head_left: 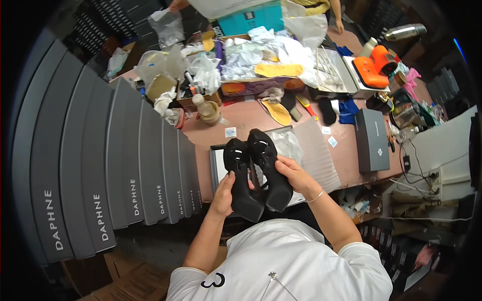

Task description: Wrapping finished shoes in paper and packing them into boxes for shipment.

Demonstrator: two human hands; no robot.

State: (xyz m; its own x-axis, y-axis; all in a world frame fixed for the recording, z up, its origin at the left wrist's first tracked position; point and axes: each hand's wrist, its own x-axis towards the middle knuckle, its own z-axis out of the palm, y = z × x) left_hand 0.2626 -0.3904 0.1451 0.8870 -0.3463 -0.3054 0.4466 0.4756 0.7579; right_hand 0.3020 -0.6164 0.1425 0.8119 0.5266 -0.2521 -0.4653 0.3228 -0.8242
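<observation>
I hold a pair of glossy black high-heeled platform shoes side by side above an open shoe box [217, 165] lined with white tissue paper. My left hand [224, 193] grips the left shoe [238, 175] by its heel end. My right hand [296, 175] wraps the right shoe [268, 165] from the side, with its thick sole turned toward me. The toes of both shoes point away from me.
A row of grey shoe boxes [125, 165] stands on edge at my left. A dark grey box lid [372, 140] lies to the right. The pink table [251, 116] carries yellow insoles, crumpled paper, plastic bags, a bottle and an orange tool [374, 65]. Another person's hands show at the far edge.
</observation>
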